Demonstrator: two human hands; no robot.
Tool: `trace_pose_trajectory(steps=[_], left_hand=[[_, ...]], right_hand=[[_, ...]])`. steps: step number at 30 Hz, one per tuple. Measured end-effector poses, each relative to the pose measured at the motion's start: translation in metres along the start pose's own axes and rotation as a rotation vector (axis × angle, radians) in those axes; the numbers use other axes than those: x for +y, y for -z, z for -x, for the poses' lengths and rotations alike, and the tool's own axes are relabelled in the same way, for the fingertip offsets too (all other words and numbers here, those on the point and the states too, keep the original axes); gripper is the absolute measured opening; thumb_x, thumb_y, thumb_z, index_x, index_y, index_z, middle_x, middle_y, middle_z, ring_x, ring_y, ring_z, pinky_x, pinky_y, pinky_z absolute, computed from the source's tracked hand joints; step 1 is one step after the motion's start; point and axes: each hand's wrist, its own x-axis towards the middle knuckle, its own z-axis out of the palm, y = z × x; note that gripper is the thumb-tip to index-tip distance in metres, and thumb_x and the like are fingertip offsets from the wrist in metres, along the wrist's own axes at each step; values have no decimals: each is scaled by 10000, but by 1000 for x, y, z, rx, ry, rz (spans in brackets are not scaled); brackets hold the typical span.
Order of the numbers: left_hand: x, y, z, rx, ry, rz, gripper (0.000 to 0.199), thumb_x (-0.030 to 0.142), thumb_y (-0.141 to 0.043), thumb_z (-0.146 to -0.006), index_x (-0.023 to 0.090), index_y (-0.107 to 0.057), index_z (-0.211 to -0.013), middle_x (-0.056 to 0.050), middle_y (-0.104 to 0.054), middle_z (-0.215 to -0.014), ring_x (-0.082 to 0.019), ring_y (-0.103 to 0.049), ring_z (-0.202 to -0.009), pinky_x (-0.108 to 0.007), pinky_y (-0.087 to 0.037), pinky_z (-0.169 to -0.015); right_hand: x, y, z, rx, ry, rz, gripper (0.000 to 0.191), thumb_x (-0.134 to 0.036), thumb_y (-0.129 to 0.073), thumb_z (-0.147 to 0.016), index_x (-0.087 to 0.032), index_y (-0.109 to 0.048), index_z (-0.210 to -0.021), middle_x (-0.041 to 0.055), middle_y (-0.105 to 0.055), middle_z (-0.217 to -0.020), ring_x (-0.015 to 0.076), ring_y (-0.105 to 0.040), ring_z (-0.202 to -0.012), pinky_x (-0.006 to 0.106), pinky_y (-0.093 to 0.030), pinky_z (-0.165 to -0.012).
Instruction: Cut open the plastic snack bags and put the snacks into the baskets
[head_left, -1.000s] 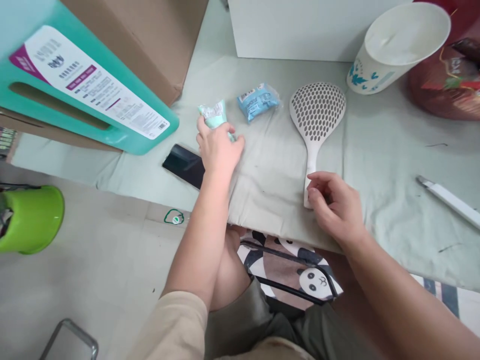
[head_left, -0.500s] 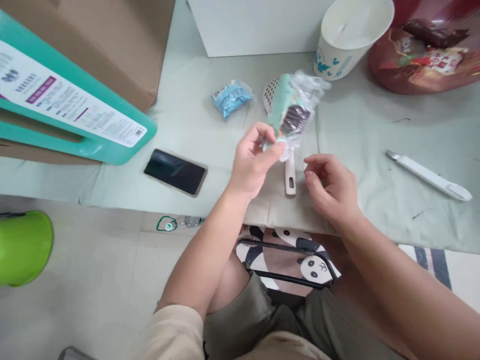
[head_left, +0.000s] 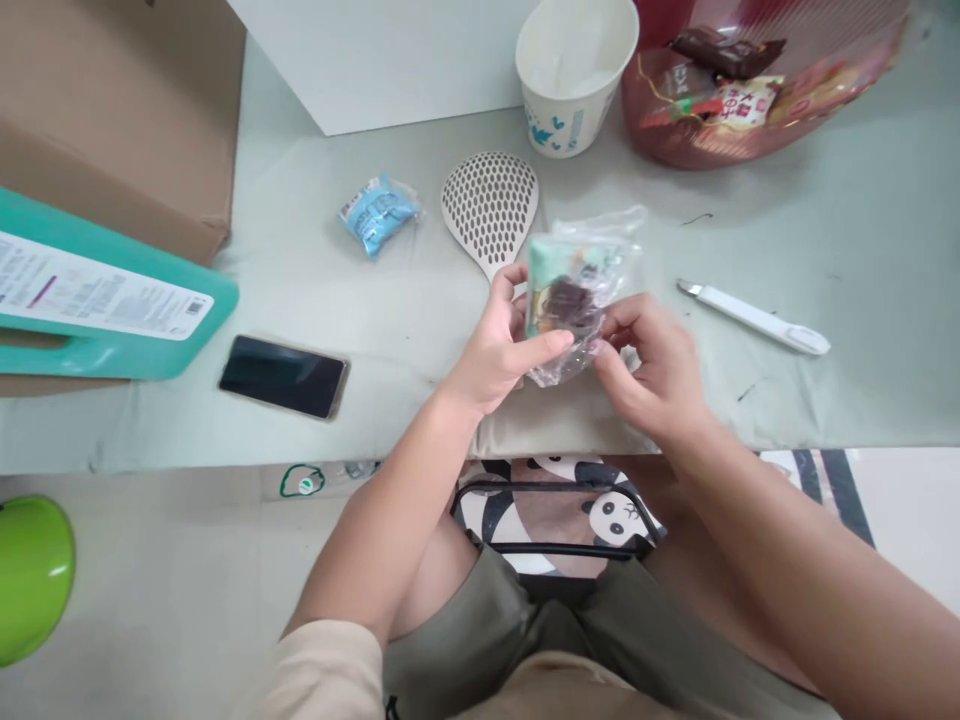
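My left hand (head_left: pixel 501 350) grips a mint-green packet (head_left: pixel 551 262) with a dark printed patch, sheathed in clear crinkled plastic. The thumb lies across its front and the fingers are behind. At the packet's lower right edge, my right hand (head_left: pixel 651 365) has thumb and fingertips closed on the loose plastic; slight blur softens that hand. Just beyond, a white perforated skimmer (head_left: pixel 491 205) lies on the cloth, its handle mostly covered by my left hand and the packet. A small blue wrapped packet (head_left: pixel 379 215) is to its left.
A phone (head_left: pixel 285 376) lies front left, below a teal container (head_left: pixel 202 320) and a cardboard box (head_left: pixel 150 120). A paper cup (head_left: pixel 562 120) and a red bowl (head_left: pixel 667 135) of wrapped snacks stand at the back. To the right is a white utility knife (head_left: pixel 757 318) with its tip exposed.
My left hand has drawn the packet lower and nearer, uncovering the skimmer's head. My right hand has come onto the packet's plastic edge. The whole view has shifted.
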Motion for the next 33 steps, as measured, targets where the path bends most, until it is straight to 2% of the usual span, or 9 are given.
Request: trace_pose_trajectory(steps=[2,4,10,16,21,25,28,31,33], left_hand=[[-2,-4,-3,29,5,-9,755,321,-899,-653,315,-441,-1254,2,-662,-1124,-240,-709,-1080,-399,-557,-950],[-3,-7,-5,44,15,-18,793,317,-893,-634,310,-446,-1289,-23,-654,-1221,-276,-680,-1211,-443,-531,-1045],[0,-13,-10,100,12,-50,764,435,-909,-648,272,-530,-1291,-80,-651,-1331,-316,-624,-1339,-474,-491,-1132],[-2,-16,-13,167,-45,-57,726,410,-929,-664,282,-563,-1277,-60,-677,-1303,-297,-617,-1360,-451,-461,-1176],[5,-17,-10,204,65,105,592,393,-838,-741,295,-595,-1272,-29,-728,-1189,-277,-694,-1244,-418,-581,-1021],[15,-24,-8,232,184,258,463,480,-571,-956,251,-598,-1357,-66,-748,-1225,-310,-690,-1261,-457,-619,-979],[16,-29,-9,266,174,255,455,473,-480,-1021,260,-567,-1413,-62,-744,-1270,-304,-665,-1308,-451,-626,-985],[10,-28,-10,235,127,201,466,505,-557,-992,284,-564,-1402,-65,-727,-1315,-305,-637,-1349,-431,-623,-994],[5,-26,-10,186,89,162,493,525,-629,-950,317,-551,-1390,-57,-723,-1306,-308,-633,-1352,-434,-619,-993]], right_hand=[[9,12,-2,52,8,135,42,-255,-567,-846,-241,-588,-880,51,-659,-849,207,-620,-764,379,-515,-725],[22,28,-5,119,-50,309,150,-208,-542,-808,-229,-621,-934,90,-677,-925,249,-643,-867,436,-513,-821],[55,66,-1,121,-457,701,436,-181,-570,-749,-196,-686,-1169,220,-642,-1250,410,-600,-1123,623,-409,-943],[67,70,5,49,-391,691,293,-227,-544,-841,-201,-710,-1080,177,-691,-1086,381,-618,-1037,562,-450,-896],[40,55,2,31,-361,286,243,-318,-534,-952,-227,-646,-1148,112,-683,-1052,238,-651,-812,404,-522,-740],[9,38,6,-30,-420,-254,309,-468,-528,-1022,-269,-556,-1257,6,-621,-866,112,-515,-515,281,-414,-496],[-7,30,8,-90,-513,-552,262,-473,-530,-1017,-240,-590,-1121,-49,-532,-677,91,-428,-452,248,-338,-438],[-18,25,9,-187,-619,-769,243,-449,-535,-984,-218,-585,-926,-50,-517,-621,84,-418,-438,234,-313,-414],[-24,23,10,-270,-634,-834,263,-472,-556,-971,-217,-585,-911,-50,-531,-613,88,-444,-446,232,-338,-423]])
